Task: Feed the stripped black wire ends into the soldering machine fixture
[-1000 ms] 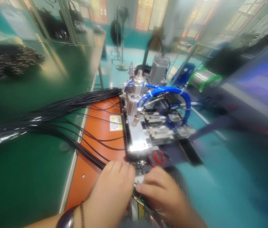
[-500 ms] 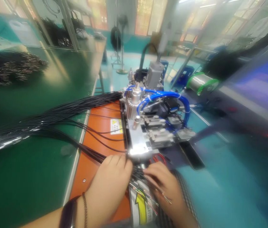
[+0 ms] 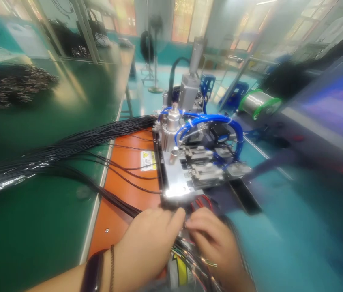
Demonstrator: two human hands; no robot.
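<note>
Across a green tabletop (image 3: 37, 231), a sheaf of thin, glossy black wires (image 3: 68, 156) fans over an orange panel (image 3: 123, 211) toward a steel bench fixture (image 3: 189, 170) plumbed with smooth blue pneumatic tubing (image 3: 211, 118). Near the fixture's close edge, the left hand (image 3: 145, 243) lies half-open and the right hand (image 3: 212, 243) curls just beside it, above multicoloured wire ends (image 3: 189, 257); whether either grips them cannot be told. Such fine, springy strands need separating gently to avoid tangles.

Pneumatic machine (image 3: 197, 142) on base board (image 3: 118, 227) at workbench's (image 3: 31, 227) right edge; wire bundle (image 3: 77, 156) across workbench, over board, up to machine's left side; wire spool (image 3: 259, 104) right of machine; monitor (image 3: 332, 105) further right; standing fan (image 3: 155, 52) behind.
</note>
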